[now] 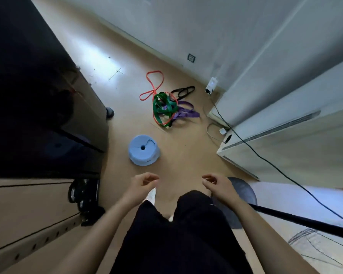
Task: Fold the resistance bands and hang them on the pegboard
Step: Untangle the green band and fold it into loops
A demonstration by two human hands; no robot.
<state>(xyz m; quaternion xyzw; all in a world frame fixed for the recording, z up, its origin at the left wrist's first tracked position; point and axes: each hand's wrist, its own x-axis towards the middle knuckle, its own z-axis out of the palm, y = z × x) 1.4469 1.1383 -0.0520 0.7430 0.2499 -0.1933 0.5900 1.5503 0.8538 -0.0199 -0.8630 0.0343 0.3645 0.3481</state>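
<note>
Both hands hang loosely curled and hold nothing, left hand (142, 183), right hand (218, 184); the tangled bands (166, 107) lie on the floor (186, 155), well ahead, beyond a blue stool (144, 150).

Four resistance bands (167, 115) lay unfolded in a loose heap on the floor beyond the pale blue round object (144, 150). The green band (160, 106), coiled over itself, formed the tangled core. The purple band (185, 112) trailed to its right. The red band (154, 84) stretched farthest off in a figure-eight. The black band (183, 91) lay as flat loops.
</note>
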